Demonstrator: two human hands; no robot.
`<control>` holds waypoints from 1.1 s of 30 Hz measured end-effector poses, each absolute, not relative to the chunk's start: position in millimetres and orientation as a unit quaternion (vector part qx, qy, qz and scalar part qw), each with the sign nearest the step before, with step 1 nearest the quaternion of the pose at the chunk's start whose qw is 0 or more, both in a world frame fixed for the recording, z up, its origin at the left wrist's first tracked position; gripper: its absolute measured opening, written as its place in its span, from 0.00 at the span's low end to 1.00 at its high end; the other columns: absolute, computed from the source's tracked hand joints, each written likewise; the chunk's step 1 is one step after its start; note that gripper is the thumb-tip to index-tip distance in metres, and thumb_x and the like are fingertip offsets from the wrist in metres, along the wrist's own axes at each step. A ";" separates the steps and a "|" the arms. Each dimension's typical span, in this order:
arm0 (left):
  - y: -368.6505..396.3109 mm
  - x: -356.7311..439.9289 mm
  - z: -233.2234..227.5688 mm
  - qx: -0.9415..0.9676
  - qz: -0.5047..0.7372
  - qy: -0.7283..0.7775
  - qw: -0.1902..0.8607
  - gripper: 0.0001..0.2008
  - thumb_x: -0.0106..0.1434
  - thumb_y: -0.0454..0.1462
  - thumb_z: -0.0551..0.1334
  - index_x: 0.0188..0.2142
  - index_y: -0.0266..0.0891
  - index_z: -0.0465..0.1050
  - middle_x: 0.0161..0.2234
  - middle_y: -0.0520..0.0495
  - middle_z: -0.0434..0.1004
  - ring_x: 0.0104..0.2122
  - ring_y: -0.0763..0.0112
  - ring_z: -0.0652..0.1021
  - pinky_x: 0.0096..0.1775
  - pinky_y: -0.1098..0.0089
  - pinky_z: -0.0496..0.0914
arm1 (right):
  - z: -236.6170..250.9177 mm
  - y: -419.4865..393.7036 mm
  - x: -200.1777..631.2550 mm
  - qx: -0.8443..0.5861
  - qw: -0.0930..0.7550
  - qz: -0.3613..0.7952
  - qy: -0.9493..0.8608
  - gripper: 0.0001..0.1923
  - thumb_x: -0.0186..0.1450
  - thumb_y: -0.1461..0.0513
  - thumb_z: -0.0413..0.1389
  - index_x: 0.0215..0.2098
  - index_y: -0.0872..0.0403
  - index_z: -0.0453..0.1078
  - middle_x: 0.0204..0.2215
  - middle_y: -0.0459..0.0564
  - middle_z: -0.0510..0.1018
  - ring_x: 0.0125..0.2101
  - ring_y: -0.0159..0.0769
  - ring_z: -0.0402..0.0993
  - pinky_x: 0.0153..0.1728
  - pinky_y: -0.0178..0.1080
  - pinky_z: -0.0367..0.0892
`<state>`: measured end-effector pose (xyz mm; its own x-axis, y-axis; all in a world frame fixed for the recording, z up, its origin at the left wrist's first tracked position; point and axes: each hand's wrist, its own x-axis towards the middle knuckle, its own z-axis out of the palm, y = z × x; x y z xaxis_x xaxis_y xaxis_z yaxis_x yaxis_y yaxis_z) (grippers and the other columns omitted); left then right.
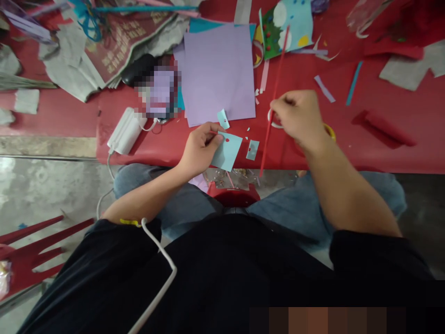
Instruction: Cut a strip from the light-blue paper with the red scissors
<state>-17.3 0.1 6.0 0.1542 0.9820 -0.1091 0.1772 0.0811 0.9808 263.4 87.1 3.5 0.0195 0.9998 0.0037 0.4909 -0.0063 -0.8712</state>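
My left hand (202,147) pinches a light blue piece of paper (229,153) at its left edge, close to the table's front. A small red mark or hole shows near the paper's top. Between finger and thumb of my right hand (299,113) is a long, thin red strip (267,144), slanting from upper right to lower left. Two smaller light blue scraps lie near my left hand: one scrap (223,119) above the paper, another scrap (252,150) to its right. Each has a small dark red spot. Partly hidden behind my right hand is a white ring (274,121).
Purple sheets (219,74) lie stacked ahead on the red table (378,148). A white power bank (127,131) with a cable sits left, beside a blurred phone-like object (160,93). A painted card (288,28), a yellow tape roll (329,132) and newspaper (118,41) lie around.
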 end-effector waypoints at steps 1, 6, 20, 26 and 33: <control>-0.4 -17.4 6.2 0.555 0.393 0.516 0.520 0.05 0.71 0.35 0.65 0.46 0.40 0.77 0.29 0.50 0.79 0.20 0.77 0.66 0.23 0.73 0.56 | -1.1 87.5 256.5 -0.626 0.340 0.328 -0.620 0.14 0.68 0.65 0.64 0.24 0.52 0.71 0.19 0.43 0.70 0.25 0.31 0.64 0.34 0.41 0.65; -3.3 -17.4 4.7 0.539 0.420 0.488 0.542 0.03 0.71 0.33 0.65 0.44 0.42 0.75 0.29 0.52 0.76 0.21 0.77 0.67 0.24 0.73 0.57 | -4.9 68.7 225.6 -0.609 0.371 0.279 -0.644 0.10 0.71 0.58 0.66 0.34 0.51 0.75 0.30 0.47 0.80 0.32 0.36 0.74 0.41 0.44 0.70; -11.8 -11.8 15.0 0.564 0.414 0.448 0.557 0.04 0.64 0.35 0.72 0.37 0.37 0.80 0.33 0.47 0.82 0.31 0.72 0.80 0.34 0.70 0.73 | 13.9 8.8 223.6 -0.463 0.325 0.546 -0.618 0.07 0.69 0.57 0.67 0.36 0.53 0.80 0.29 0.47 0.82 0.27 0.35 0.76 0.31 0.41 0.70; -9.9 -14.0 12.6 0.607 0.285 0.476 0.569 0.10 0.66 0.38 0.73 0.45 0.37 0.80 0.31 0.48 0.82 0.27 0.73 0.78 0.30 0.72 0.68 | 19.5 5.2 223.2 -0.426 0.289 0.503 -0.694 0.08 0.70 0.57 0.66 0.42 0.53 0.84 0.36 0.50 0.87 0.35 0.39 0.80 0.38 0.43 0.72; -5.0 -18.1 14.1 0.651 0.261 0.467 0.538 0.11 0.69 0.43 0.73 0.34 0.38 0.85 0.30 0.47 0.82 0.29 0.72 0.77 0.32 0.70 0.69 | 27.1 22.0 255.4 -0.484 0.246 0.377 -0.751 0.11 0.71 0.57 0.69 0.50 0.49 0.80 0.43 0.52 0.86 0.44 0.45 0.81 0.50 0.50 0.73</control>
<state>-18.1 -5.0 14.1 0.4273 0.8894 -0.1621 0.3269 0.0152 0.9449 255.4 22.0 27.1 -0.4103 0.9119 0.0054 0.5409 0.2481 -0.8037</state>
